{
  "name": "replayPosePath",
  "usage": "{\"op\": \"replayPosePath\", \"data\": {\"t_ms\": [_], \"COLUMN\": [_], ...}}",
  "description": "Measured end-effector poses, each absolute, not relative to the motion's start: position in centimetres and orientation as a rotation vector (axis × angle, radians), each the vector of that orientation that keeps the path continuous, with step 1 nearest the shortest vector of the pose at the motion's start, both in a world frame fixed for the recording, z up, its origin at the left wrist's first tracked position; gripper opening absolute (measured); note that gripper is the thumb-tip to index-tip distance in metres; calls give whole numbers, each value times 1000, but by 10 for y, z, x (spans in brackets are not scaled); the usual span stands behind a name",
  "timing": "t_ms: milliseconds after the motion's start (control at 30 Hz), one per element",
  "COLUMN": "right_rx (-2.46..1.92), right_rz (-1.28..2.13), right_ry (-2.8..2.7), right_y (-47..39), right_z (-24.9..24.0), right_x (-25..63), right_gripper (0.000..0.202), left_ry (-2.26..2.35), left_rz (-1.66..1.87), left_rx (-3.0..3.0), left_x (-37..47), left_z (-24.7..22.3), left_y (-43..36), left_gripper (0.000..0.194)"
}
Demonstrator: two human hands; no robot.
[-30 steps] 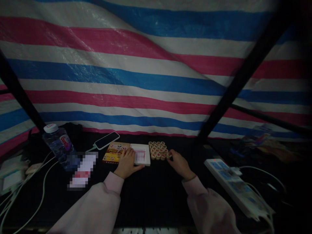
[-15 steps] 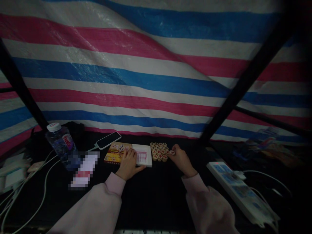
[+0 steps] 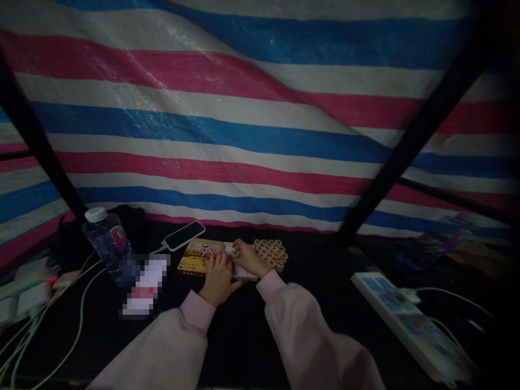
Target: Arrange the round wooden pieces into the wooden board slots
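My right hand (image 3: 248, 261) pinches a round Chinese chess piece (image 3: 236, 251) over the white box tray (image 3: 248, 277). Flat across the tray's left side and the edge of the yellow-brown printed box lid (image 3: 194, 265) lies my left hand (image 3: 218, 279), fingers stretched and the thumb apart. Close to the right of the tray stand several wooden chess pieces (image 3: 273, 252) with red and dark characters, packed in rows. Both hands and the right wrist cover most of the tray's inside.
A white phone (image 3: 185, 236) with a cable lies behind the lid. On the left are a clear bottle (image 3: 106, 238), a blurred-out bright item (image 3: 147, 284) and white cables (image 3: 83, 303). A power strip (image 3: 406, 319) lies on the right. Striped sheeting (image 3: 244, 130) hangs behind the dark table.
My right hand has moved left with the chess piece, from the right end of the rows to above the tray. My left hand stays on the box. The view has shifted slightly.
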State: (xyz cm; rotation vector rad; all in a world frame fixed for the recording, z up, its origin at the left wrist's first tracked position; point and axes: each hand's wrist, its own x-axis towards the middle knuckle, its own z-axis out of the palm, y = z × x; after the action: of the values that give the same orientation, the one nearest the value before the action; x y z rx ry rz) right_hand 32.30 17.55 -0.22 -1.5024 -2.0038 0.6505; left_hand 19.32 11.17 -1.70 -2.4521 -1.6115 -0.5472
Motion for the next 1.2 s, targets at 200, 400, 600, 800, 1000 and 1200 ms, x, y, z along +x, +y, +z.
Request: {"op": "replayPosePath", "data": {"t_ms": [200, 400, 600, 800, 1000, 1200], "right_rx": [-1473, -1566, -1572, -1561, -1517, -1583], "right_rz": [680, 670, 628, 607, 591, 582], "right_ry": [-2059, -2041, -2031, -2048, -2014, -1973], "right_y": [182, 183, 185, 191, 195, 194], "right_z": [-2, 0, 2, -3, -13, -12], "right_x": [325, 319, 314, 307, 304, 305], "right_gripper": [26, 26, 23, 16, 21, 39], "left_ry": [-1546, -1495, -1545, -1528, -1538, -1516], "left_rz": [-574, -522, -371, -341, -332, -350], "left_rx": [-2604, -2748, -2796, -2790, -2781, -2772], "left_x": [197, 199, 200, 200, 200, 200], "left_z": [-1, 3, 7, 10, 8, 11], "left_y": [109, 108, 106, 106, 106, 105], "left_gripper": [45, 27, 22, 23, 25, 26]}}
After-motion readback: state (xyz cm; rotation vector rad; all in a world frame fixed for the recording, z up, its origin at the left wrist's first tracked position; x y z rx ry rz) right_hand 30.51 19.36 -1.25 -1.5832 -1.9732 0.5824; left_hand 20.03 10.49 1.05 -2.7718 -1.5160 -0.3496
